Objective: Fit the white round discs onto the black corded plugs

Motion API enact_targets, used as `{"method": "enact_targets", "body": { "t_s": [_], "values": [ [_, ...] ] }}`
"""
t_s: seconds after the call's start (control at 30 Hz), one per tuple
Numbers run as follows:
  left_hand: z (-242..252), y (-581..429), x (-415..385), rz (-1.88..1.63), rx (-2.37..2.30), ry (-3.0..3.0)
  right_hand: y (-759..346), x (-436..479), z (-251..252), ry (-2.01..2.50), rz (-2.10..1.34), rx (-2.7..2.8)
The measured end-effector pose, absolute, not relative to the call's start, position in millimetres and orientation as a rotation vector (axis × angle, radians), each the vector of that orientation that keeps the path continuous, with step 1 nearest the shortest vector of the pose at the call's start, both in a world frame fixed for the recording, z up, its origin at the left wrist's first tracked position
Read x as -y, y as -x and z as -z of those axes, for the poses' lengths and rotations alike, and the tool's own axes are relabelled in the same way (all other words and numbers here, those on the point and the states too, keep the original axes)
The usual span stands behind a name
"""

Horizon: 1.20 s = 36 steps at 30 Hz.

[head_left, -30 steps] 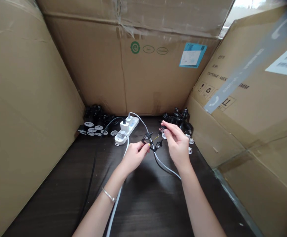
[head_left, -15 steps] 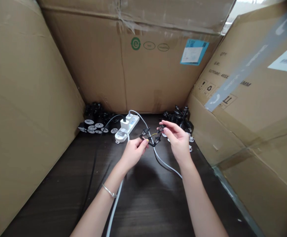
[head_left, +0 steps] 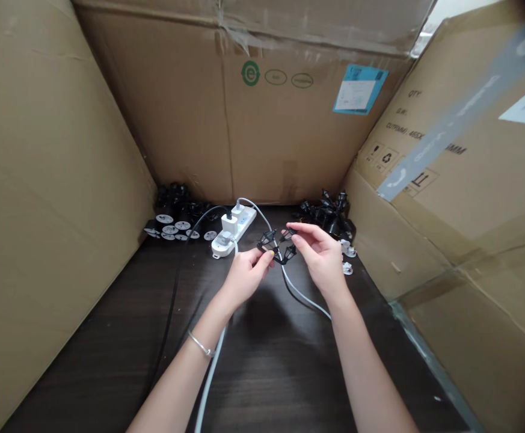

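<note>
Center of the frame, and the left hand (head_left: 246,279) has its fingers (head_left: 262,258) clamped on a small black plastic plug cluster (head_left: 276,248), which sits right on a white cable (head_left: 296,290). The right hand (head_left: 319,258) reaches in from the right, fingers (head_left: 302,233) stretched out and slightly apart, tips right at the top of the cluster; can't tell from here whether they're gripping! Just beyond, a white power strip (head_left: 239,227) lies on the dark wooden bench (head_left: 280,373), plugs in its sockets. Black plug parts are heaped at the upper left (head_left: 172,207) and again at the right (head_left: 328,213), with white round discs (head_left: 169,229) beside the left heap. Cardboard walls (head_left: 55,180) box in the whole scene.
</note>
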<state>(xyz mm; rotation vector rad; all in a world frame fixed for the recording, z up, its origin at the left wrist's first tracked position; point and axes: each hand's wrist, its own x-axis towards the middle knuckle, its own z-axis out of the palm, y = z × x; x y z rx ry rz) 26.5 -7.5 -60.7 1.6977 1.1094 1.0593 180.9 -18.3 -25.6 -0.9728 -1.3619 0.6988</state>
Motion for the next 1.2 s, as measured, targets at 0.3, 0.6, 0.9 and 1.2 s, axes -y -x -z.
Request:
{"method": "enact_targets", "body": {
  "t_s": [0.3, 0.6, 0.9, 1.2],
  "values": [
    [57, -24, 9, -1.023, -1.117, -1.763, -185, 19, 26, 0.948, -0.802, 1.435],
    [56, -22, 8, -0.967, -1.098, -1.728, -192, 16, 27, 1.0, -0.784, 1.483],
    [57, -23, 8, -0.959, -1.075, -1.724, -192, 18, 27, 1.006, -0.763, 1.517],
    [57, -26, 9, -0.948, -1.062, -1.713, -193, 17, 27, 1.0, -0.763, 1.567]
  ]
}}
